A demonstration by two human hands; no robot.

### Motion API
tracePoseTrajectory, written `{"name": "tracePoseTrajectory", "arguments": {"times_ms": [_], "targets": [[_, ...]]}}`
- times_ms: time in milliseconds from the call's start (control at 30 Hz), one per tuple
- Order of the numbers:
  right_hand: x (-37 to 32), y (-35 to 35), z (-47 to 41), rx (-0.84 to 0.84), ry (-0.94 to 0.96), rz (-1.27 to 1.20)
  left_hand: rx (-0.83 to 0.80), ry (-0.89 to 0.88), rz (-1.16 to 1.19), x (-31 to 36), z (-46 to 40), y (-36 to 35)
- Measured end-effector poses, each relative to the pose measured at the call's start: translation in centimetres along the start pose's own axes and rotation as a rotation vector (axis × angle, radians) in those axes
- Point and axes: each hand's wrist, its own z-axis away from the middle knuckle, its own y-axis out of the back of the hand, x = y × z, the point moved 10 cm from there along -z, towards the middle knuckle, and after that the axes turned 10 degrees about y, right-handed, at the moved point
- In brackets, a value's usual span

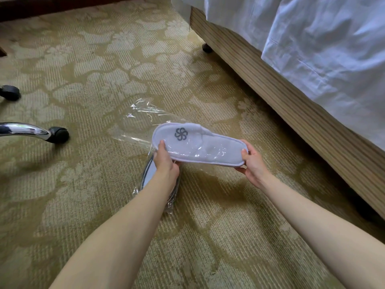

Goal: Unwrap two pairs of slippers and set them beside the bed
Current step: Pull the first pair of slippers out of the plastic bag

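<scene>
A white slipper pair (198, 143) with a grey flower logo sits inside a clear plastic wrapper (139, 119), held above the carpet. My left hand (165, 161) grips its toe end and my right hand (251, 163) grips its heel end. The wrapper's loose open end trails up and to the left. Beneath my left wrist a second wrapped slipper pair (149, 174) lies on the carpet, mostly hidden by my arm. The bed (291, 94), with a wooden base and white sheet, runs along the right.
A patterned beige carpet (93, 80) covers the floor. A chrome chair leg with black castors (59, 134) reaches in from the left edge. A black bed castor (207, 47) stands under the bed's near corner. Dark furniture lines the top left.
</scene>
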Motion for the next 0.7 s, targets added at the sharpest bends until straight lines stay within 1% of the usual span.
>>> {"name": "tracePoseTrajectory", "arguments": {"times_ms": [167, 333, 467, 600, 633, 700], "targets": [[0.7, 0.9, -0.2, 0.033, -0.003, 0.055, 0.064, -0.061, 0.099, 0.8, 0.0, 1.4], [1.5, 4.2, -0.9, 0.269, -0.037, 0.081, 0.054, -0.021, 0.179, 1.0, 0.1, 1.2], [3.1, 6.6, -0.5, 0.470, -0.139, -0.019, 0.052, -0.031, 0.302, 1.2, 0.2, 1.3], [4.0, 8.6, 0.8, 0.693, -0.204, -0.149, 0.190, -0.055, 0.266, 1.3, -0.3, 2.8], [4.1, 8.9, 1.2, 0.728, -0.221, -0.170, 0.180, -0.070, 0.294, 1.5, -0.4, 2.8], [4.0, 8.8, 1.9, 0.758, -0.244, -0.210, 0.083, -0.094, 0.328, 1.8, -0.4, 2.2]]}}
